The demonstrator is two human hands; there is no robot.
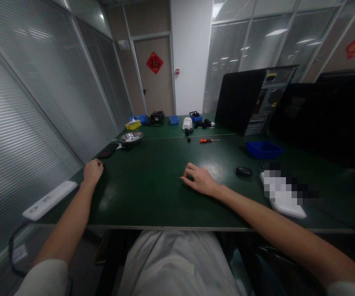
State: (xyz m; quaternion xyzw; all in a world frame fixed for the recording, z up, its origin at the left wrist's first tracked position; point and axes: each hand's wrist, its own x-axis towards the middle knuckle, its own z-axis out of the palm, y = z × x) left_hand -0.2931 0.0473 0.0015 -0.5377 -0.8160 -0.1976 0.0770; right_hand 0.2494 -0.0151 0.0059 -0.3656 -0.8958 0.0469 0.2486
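My left hand (pixel 93 171) rests at the left edge of the green table (pixel 153 193), its fingers curled into a loose fist. Whether anything is inside it is hidden. Just beyond it lies a dark phone-like slab (pixel 108 151). Over the middle of the table, my right hand (pixel 199 179) has thumb and index finger bent together in a pinch. A tiny pale tip shows at the fingertips, too small to name. To the right of that hand is a black computer mouse (pixel 244 171). An orange-handled screwdriver (pixel 206 141) lies farther back.
A white power strip (pixel 51 200) runs along the left edge. Behind it stand a metal bowl (pixel 131 137) and a yellow tray (pixel 133 125). Small blue baskets and black parts line the back. On the right are a blue tray (pixel 264 149), a computer case (pixel 242 100) and a partly pixelated white object (pixel 288 207).
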